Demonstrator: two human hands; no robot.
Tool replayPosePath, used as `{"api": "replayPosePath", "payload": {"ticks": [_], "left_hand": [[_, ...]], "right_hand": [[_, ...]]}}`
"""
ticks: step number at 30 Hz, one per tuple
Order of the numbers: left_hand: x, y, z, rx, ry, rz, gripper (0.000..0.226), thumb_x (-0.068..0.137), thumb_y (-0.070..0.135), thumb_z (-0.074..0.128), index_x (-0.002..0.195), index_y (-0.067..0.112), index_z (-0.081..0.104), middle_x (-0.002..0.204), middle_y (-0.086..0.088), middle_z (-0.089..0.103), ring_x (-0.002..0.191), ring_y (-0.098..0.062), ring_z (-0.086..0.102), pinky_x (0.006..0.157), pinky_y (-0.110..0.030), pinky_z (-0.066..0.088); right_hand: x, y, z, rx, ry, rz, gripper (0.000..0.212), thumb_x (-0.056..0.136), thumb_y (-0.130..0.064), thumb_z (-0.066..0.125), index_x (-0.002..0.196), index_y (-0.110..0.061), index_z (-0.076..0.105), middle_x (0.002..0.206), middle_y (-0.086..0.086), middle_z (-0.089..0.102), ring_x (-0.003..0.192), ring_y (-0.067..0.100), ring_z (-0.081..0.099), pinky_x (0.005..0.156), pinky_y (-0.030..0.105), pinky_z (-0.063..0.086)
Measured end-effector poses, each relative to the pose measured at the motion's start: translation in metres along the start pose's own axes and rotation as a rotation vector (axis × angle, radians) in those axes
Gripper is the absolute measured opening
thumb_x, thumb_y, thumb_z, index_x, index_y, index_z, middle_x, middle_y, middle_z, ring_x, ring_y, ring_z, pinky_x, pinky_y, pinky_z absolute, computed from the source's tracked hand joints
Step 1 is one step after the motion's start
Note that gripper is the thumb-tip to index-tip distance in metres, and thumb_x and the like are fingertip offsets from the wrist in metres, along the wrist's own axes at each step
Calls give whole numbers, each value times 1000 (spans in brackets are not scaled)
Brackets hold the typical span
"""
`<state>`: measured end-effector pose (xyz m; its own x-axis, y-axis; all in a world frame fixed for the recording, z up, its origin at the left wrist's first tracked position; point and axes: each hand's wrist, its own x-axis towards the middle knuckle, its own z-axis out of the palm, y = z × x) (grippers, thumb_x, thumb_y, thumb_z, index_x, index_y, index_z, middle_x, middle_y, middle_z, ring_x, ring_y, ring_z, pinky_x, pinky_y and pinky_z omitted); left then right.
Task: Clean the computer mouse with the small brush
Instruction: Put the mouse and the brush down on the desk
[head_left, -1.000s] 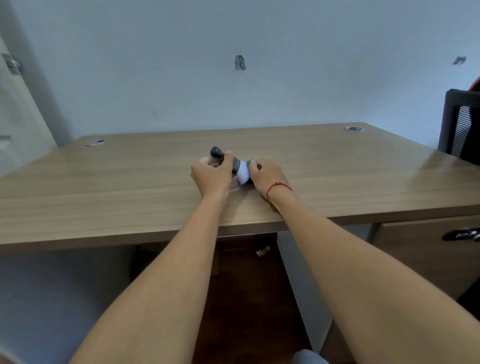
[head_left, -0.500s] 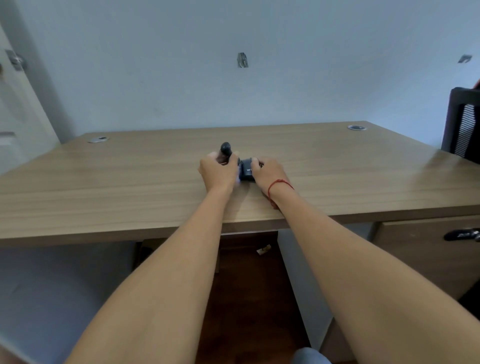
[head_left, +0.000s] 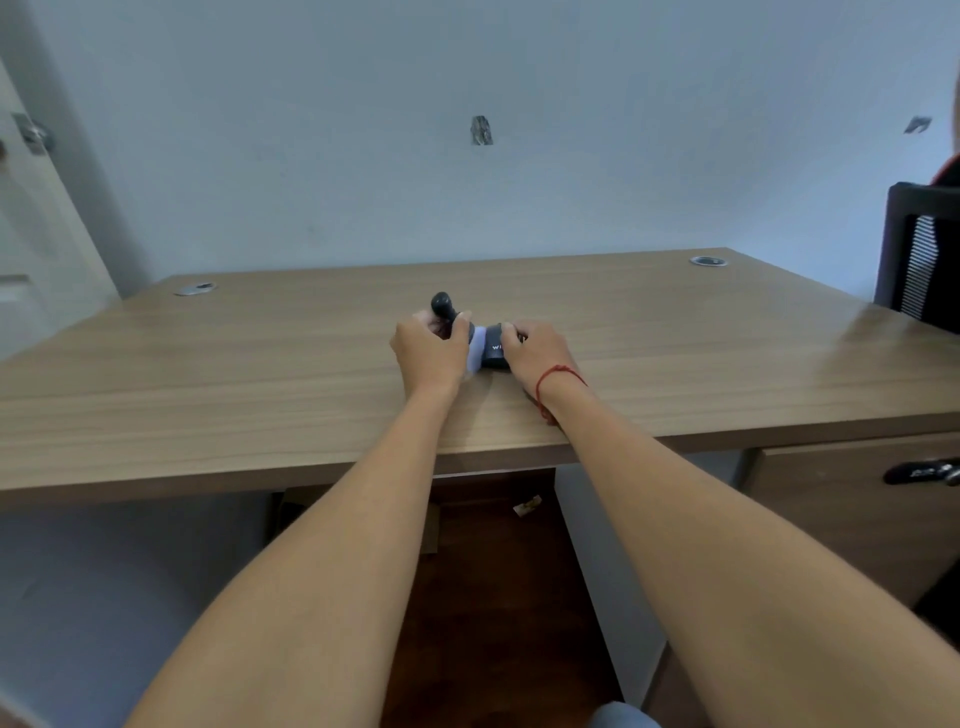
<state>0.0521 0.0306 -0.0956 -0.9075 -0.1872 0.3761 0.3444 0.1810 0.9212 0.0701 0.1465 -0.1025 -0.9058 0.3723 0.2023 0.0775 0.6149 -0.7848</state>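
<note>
A small brush (head_left: 445, 307) with a dark rounded handle and pale bristles is gripped in my left hand (head_left: 431, 349); its handle sticks up behind my fingers. The bristles (head_left: 476, 354) press against the left side of a black computer mouse (head_left: 495, 349) with white lettering. The mouse rests on the wooden desk (head_left: 260, 374), and my right hand (head_left: 537, 353) holds it from the right, hiding most of its body. A red string circles my right wrist.
Two round cable grommets (head_left: 196, 289) (head_left: 708, 261) sit near the desk's back corners. A black chair (head_left: 919, 254) stands at the right edge. A drawer with a dark handle (head_left: 922, 473) lies under the desk on the right. A wall runs behind the desk.
The brush has swept over the mouse: its pale bristles were on top of it, then hidden behind my left hand, and now show again at the mouse's left side. My right hand kept holding the mouse.
</note>
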Motion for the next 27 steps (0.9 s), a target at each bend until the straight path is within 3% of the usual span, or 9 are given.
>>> {"api": "replayPosePath", "payload": {"ticks": [2,6,9,12,15,17,20,23,27], "left_hand": [[0,-1,-1,30,52,-1,16,80,18,70,71,5,67,71,-5,68,65,-13,64,64,-25,49],[2,1,-4,-250,-52,-119,14,80,16,73,70,11,66,75,-6,71,74,-17,70,70,-35,62],[-1,3,-3,11,-28,39,14,80,19,72,75,6,69,74,-5,70,76,-20,69,77,-40,60],[-1,3,-4,150,-13,136,20,83,20,67,79,0,66,81,-14,72,84,-30,68,79,-41,56],[2,0,-12,271,-38,178,19,87,20,63,90,1,66,91,-18,72,92,-34,66,83,-41,53],[3,-5,-23,390,-89,245,19,90,20,61,99,4,66,96,-17,71,93,-32,64,79,-34,50],[2,-10,-37,568,-217,341,17,94,19,56,105,9,64,103,-14,69,96,-31,62,77,-31,44],[-1,-13,-46,649,-364,370,27,93,16,54,118,13,63,118,-10,67,110,-28,60,94,-34,47],[-6,-12,-48,680,-474,363,38,89,21,57,125,11,60,134,-14,58,127,-30,51,105,-35,39]], "right_hand": [[0,0,0,3,4,6,37,100,-34,39,101,-12,69,103,17,66,98,32,61,86,38,48],[2,1,0,13,-4,2,24,97,-34,40,83,-23,56,91,8,57,87,26,53,80,35,44],[0,2,-1,44,6,2,27,99,-32,39,86,-21,60,94,10,61,91,27,57,81,34,43],[0,0,-5,124,104,32,34,104,-23,35,106,-9,65,120,21,64,115,34,58,89,35,41],[-1,0,-12,213,201,91,37,104,-18,29,74,-12,50,101,20,56,97,29,52,76,32,32],[-4,1,-14,235,204,121,38,103,-18,29,66,-16,39,93,13,51,89,24,46,73,30,28],[-9,1,-13,220,116,88,29,100,-22,37,94,-7,61,103,14,61,99,29,55,79,34,39],[-17,2,-10,179,17,52,50,95,-38,53,133,-6,56,135,12,61,124,29,57,103,38,43],[-25,4,-7,32,-52,-31,62,81,-55,66,130,-18,57,124,6,65,110,25,62,98,41,51]]}}
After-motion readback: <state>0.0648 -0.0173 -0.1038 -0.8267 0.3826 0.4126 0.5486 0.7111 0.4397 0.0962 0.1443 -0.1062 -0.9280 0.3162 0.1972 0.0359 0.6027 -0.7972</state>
